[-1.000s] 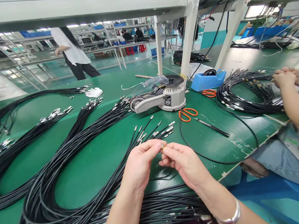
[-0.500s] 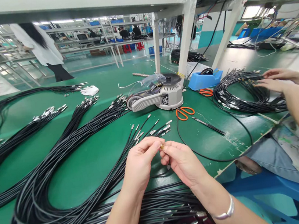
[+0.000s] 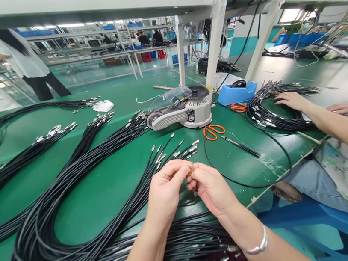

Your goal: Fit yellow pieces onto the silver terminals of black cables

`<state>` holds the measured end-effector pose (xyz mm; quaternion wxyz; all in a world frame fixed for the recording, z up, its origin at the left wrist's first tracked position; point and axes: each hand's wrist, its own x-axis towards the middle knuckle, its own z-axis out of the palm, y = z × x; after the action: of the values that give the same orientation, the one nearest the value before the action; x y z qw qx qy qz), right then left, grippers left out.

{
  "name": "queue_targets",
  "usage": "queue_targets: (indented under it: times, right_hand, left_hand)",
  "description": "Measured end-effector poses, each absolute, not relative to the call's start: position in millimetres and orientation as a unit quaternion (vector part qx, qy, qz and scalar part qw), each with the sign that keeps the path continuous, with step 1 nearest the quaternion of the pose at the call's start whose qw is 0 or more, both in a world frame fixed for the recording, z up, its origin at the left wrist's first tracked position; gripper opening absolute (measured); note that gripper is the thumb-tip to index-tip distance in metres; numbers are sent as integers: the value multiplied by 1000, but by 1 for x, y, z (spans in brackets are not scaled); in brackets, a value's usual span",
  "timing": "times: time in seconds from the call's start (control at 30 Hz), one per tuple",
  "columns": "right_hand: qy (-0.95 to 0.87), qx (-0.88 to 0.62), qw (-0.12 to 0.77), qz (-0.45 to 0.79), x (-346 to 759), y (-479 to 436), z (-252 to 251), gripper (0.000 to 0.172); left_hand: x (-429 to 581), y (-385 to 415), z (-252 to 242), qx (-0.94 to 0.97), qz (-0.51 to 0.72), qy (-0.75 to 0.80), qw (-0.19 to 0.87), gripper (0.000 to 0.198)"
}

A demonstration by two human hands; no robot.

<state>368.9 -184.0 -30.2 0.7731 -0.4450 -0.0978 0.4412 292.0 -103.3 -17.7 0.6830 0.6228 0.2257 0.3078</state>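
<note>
My left hand (image 3: pixel 168 189) and my right hand (image 3: pixel 211 185) meet above the table, thumbs and fingers pinched together. Between their fingertips shows a small gold-coloured piece (image 3: pixel 190 172), mostly covered, its kind too small to make out. Just under my right fingers a bit of silver metal (image 3: pixel 196 194) peeks out. Behind my hands lie silver-ended tips of black cables (image 3: pixel 164 151), fanned out on the green table. A thick loop of these black cables (image 3: pixel 46 235) curves along my left, and more run beneath my forearms.
A round tape dispenser (image 3: pixel 193 110) stands ahead. Orange-handled scissors (image 3: pixel 214 131), a black tweezer-like tool (image 3: pixel 240 146) and a blue tape holder (image 3: pixel 236 92) lie to the right. Nearby, a co-worker's hand (image 3: pixel 293 100) touches a coiled cable bundle (image 3: pixel 265 113). A white glove (image 3: pixel 103 106) lies farther back.
My hands stay pinched together in nearly the same place. The co-worker's hands have moved apart, one reaching left over the coil. A person in the background has shifted left.
</note>
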Motion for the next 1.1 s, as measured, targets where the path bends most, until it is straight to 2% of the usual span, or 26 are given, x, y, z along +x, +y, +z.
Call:
queue_targets:
  times: [0.3,0.57,0.87,1.1]
  right_hand:
    - [-98,-395,776,482,369,-184,-32,13]
    - [-87,-405,776,476,366,-183,-35,4]
    - [-91,-382,778,491,369,-185,-29,12]
    - [-116,-421,758,485,372,-187,-31,5]
  left_hand:
    - [292,-103,-16,584,288,232,723,12]
    - [293,-102,-19,562,295,234,737,10]
    - [294,-105,-17,530,268,236,770,13]
    - [294,-104,-20,527,285,247,761,14]
